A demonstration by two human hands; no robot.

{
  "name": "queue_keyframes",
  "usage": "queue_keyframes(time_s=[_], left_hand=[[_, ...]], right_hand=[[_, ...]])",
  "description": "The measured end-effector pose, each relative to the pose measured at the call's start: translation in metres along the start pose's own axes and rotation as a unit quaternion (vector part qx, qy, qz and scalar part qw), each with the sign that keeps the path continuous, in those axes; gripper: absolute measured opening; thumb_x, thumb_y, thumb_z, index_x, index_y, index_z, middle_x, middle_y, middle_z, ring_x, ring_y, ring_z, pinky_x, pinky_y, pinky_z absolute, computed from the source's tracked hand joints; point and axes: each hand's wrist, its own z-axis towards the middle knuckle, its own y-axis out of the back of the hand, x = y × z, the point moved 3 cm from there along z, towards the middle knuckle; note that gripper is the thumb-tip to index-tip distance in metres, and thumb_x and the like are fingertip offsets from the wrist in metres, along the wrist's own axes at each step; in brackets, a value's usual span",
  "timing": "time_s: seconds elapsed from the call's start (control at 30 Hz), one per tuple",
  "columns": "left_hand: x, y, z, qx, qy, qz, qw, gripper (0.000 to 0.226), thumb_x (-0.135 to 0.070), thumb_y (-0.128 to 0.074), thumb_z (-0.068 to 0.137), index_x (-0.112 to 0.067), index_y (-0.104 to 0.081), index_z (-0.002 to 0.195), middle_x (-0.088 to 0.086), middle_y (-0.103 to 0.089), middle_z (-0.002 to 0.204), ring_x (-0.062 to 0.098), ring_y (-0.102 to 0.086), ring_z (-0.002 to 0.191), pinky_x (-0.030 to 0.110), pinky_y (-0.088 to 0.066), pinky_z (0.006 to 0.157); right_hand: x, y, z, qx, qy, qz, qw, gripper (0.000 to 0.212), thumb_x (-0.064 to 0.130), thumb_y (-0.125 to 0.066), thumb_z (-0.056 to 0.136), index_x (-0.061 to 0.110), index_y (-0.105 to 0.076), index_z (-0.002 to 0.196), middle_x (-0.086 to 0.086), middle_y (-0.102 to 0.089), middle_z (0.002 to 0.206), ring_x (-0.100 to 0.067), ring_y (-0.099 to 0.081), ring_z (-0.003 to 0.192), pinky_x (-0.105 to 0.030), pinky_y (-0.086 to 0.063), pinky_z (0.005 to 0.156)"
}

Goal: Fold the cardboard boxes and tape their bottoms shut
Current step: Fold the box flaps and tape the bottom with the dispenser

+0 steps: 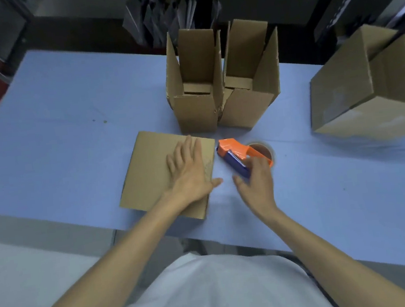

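Smooth brown cardboard box [148, 174], flat face up, sits at the near edge of the matte light-blue table [58, 143]. Left hand [188, 172] lies flat on it, fingers straight and spread.

Right hand [256, 180] is over the orange-and-blue plastic tape dispenser [234, 152] just beside the box, thumb splayed. Blurred, so I cannot tell if it grips.

Behind stand two touching boxes, flaps up: left open-topped corrugated box [196, 109] and right open-topped corrugated box [250, 93].
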Motion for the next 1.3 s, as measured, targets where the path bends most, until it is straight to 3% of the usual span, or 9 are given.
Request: queue_keyframes(time_s=[0.07, 0.23, 0.4, 0.6, 0.7, 0.87, 1.0, 1.13, 1.3], left_hand=[[0.004, -0.016, -0.013, 0.021, 0.011, 0.022, 0.999, 0.116, -0.048, -0.066, 0.079, -0.018, 0.021, 0.15, 0.004, 0.024, 0.159, 0.027, 0.021, 0.147, 0.048, 0.011, 0.117], [0.009, -0.019, -0.016, -0.012, -0.001, -0.019, 1.0, 0.118, -0.041, -0.069, 0.074, -0.023, 0.019, 0.151, -0.004, 0.024, 0.159, 0.02, 0.024, 0.146, 0.042, 0.014, 0.116], [0.016, -0.012, -0.025, 0.026, 0.007, -0.02, 0.999, 0.12, -0.049, -0.072, 0.074, -0.024, 0.015, 0.153, -0.005, 0.022, 0.16, 0.019, 0.022, 0.147, 0.046, 0.008, 0.118], [-0.003, 0.052, -0.03, -0.073, -0.097, -0.32, 0.94, 0.06, -0.017, -0.057, 0.095, -0.02, -0.031, 0.149, -0.004, -0.029, 0.153, 0.007, -0.027, 0.14, 0.028, -0.024, 0.115], [-0.017, 0.076, -0.036, -0.061, -0.182, -0.322, 0.927, 0.047, -0.006, -0.054, 0.093, -0.021, -0.049, 0.137, -0.01, -0.049, 0.138, 0.001, -0.044, 0.126, 0.02, -0.035, 0.106], [-0.026, 0.099, -0.044, -0.057, -0.221, -0.327, 0.917, 0.03, -0.004, -0.058, 0.084, -0.02, -0.068, 0.108, -0.009, -0.065, 0.106, 0.006, -0.059, 0.104, 0.031, -0.048, 0.091], [-0.023, 0.107, -0.044, -0.046, -0.212, -0.329, 0.919, 0.014, -0.017, -0.06, 0.088, -0.023, -0.072, 0.094, -0.013, -0.066, 0.095, 0.006, -0.062, 0.091, 0.03, -0.052, 0.077], [-0.019, 0.098, -0.038, -0.041, -0.185, -0.342, 0.921, 0.01, -0.02, -0.069, 0.087, -0.023, -0.069, 0.077, -0.007, -0.065, 0.089, 0.006, -0.062, 0.086, 0.026, -0.049, 0.079], [-0.006, 0.079, -0.033, -0.019, -0.087, -0.485, 0.87, 0.013, -0.012, -0.068, 0.089, -0.016, -0.072, 0.077, 0.007, -0.07, 0.072, 0.015, -0.066, 0.066, 0.026, -0.051, 0.064]], right_hand=[[-0.006, 0.003, 0.019, -0.012, 0.001, -0.073, 0.997, 0.048, 0.008, -0.07, 0.077, -0.001, -0.049, 0.118, -0.016, -0.048, 0.121, -0.028, -0.045, 0.112, -0.023, -0.035, 0.085], [-0.015, -0.023, 0.051, 0.072, -0.065, -0.206, 0.974, 0.065, 0.024, -0.074, 0.078, -0.004, -0.041, 0.126, -0.02, -0.052, 0.127, -0.036, -0.047, 0.118, -0.038, -0.04, 0.092], [-0.015, -0.015, 0.038, 0.016, -0.006, -0.223, 0.975, 0.04, 0.007, -0.06, 0.083, -0.001, -0.046, 0.119, -0.018, -0.058, 0.117, -0.036, -0.055, 0.103, -0.042, -0.044, 0.078], [0.001, 0.039, -0.007, -0.082, 0.156, -0.109, 0.978, 0.025, 0.0, -0.067, 0.077, 0.005, -0.046, 0.09, -0.007, -0.052, 0.084, -0.029, -0.047, 0.071, -0.034, -0.036, 0.055], [0.023, 0.059, -0.021, -0.118, 0.222, -0.088, 0.964, 0.033, 0.003, -0.076, 0.075, 0.005, -0.049, 0.093, -0.009, -0.056, 0.086, -0.021, -0.043, 0.071, -0.029, -0.035, 0.058], [0.035, 0.08, -0.027, -0.123, 0.274, -0.082, 0.95, 0.046, 0.006, -0.082, 0.07, 0.011, -0.046, 0.099, -0.01, -0.059, 0.091, -0.017, -0.041, 0.074, -0.027, -0.034, 0.061], [0.039, 0.09, -0.026, -0.024, 0.289, -0.046, 0.956, 0.043, 0.014, -0.081, 0.071, 0.019, -0.047, 0.096, 0.0, -0.056, 0.087, -0.013, -0.043, 0.07, -0.018, -0.035, 0.059], [0.042, 0.093, -0.02, 0.169, 0.195, 0.014, 0.966, 0.035, 0.029, -0.073, 0.067, 0.025, -0.053, 0.096, 0.007, -0.063, 0.086, -0.014, -0.055, 0.071, -0.019, -0.042, 0.06], [0.043, 0.084, -0.017, 0.22, 0.095, 0.108, 0.965, 0.072, 0.026, -0.09, 0.059, 0.032, -0.04, 0.11, 0.006, -0.07, 0.082, -0.013, -0.063, 0.065, -0.023, -0.053, 0.056]])
